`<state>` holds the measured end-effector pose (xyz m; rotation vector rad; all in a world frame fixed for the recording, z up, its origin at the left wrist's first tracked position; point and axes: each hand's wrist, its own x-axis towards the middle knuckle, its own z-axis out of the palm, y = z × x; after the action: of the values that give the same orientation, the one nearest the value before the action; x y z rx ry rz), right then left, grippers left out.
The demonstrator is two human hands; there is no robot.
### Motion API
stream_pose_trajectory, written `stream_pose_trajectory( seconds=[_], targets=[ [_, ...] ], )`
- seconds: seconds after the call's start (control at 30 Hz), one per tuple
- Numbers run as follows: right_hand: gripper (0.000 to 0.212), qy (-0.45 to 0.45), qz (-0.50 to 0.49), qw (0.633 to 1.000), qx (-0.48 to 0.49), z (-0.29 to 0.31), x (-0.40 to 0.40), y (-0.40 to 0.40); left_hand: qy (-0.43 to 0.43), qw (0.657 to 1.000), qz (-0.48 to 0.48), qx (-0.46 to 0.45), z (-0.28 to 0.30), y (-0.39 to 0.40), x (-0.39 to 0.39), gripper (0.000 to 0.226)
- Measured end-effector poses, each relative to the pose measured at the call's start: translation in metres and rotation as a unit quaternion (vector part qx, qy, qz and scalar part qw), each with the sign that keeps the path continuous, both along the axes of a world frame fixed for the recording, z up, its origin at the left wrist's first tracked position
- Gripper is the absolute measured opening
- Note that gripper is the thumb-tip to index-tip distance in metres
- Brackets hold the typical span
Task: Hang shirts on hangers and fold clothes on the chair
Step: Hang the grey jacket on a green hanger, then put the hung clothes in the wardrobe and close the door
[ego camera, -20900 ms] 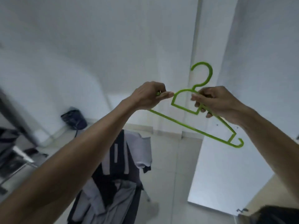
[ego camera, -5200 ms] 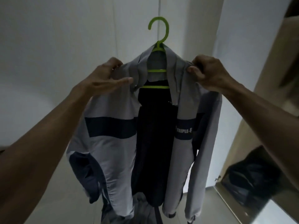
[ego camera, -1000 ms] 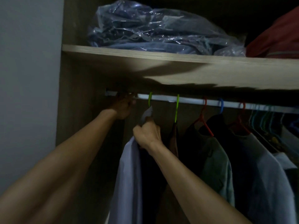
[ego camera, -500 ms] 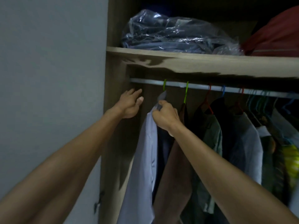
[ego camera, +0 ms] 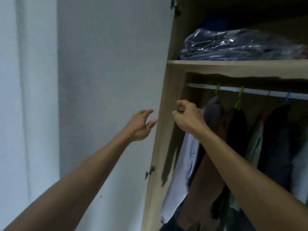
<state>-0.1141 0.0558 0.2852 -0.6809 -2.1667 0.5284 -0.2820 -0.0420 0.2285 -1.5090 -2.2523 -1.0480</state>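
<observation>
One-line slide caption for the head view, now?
Grey jacket hangs on the wardrobe rail; both hands, left hand and right hand, empty beside it.

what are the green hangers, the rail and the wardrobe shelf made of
Green hangers: likely plastic, going by the bright uniform colour and thin moulded hooks.
Rail: probably metal, a pale smooth bar, though dim light leaves the finish unclear.
Wardrobe shelf: looks like matt laminated board in a light wood tone, ragged along its lower edge.

No readable text, labels, brands or nos. anywhere in view. Hanging clothes point(ego camera: 215, 114) in the wardrobe show no legible print; the plastic-wrapped bundle point(ego camera: 233, 45) on the shelf point(ego camera: 233, 67) has only glare, no label visible.
</observation>
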Motion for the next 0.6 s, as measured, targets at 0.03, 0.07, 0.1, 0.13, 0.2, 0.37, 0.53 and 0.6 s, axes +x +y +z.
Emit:
stream_pose_trajectory(
  seconds=[0.03,0.07,0.1,0.13,0.2,0.37,0.53,0.6],
  targets=[
    [0.053,-0.002,0.019,1.0,0.003,-0.002,-0.003,-0.011,-0.008,1.0,0.014,-0.002,-0.008,-0.017,0.003,0.059],
    [0.052,-0.002,0.038,0.999,0.006,-0.003,-0.005,-0.022,-0.012,0.999,0.032,-0.004,-0.014,-0.034,0.008,0.061],
    [0.051,-0.003,0.059,0.998,0.007,-0.006,-0.009,-0.036,-0.013,0.998,0.055,-0.01,-0.021,-0.054,0.012,0.062],
    [0.05,-0.003,0.076,0.997,0.014,-0.008,-0.014,-0.049,-0.015,0.997,0.07,-0.018,-0.026,-0.07,0.014,0.062],
    [0.048,-0.01,0.109,0.993,0.032,-0.013,-0.026,-0.072,-0.016,0.995,0.096,-0.016,-0.036,-0.1,0.016,0.061],
    [0.05,-0.043,0.162,0.981,0.095,-0.01,-0.06,-0.132,0.017,0.979,0.183,0.085,-0.054,-0.171,-0.002,0.038],
    [0.052,-0.058,0.178,0.963,0.195,0.001,-0.105,-0.18,-0.013,0.938,0.296,0.178,-0.05,-0.206,-0.039,0.023],
    [0.055,-0.07,0.162,0.956,0.234,0.007,-0.127,-0.196,-0.088,0.942,0.265,0.189,-0.04,-0.212,-0.06,0.033]
  ],
)
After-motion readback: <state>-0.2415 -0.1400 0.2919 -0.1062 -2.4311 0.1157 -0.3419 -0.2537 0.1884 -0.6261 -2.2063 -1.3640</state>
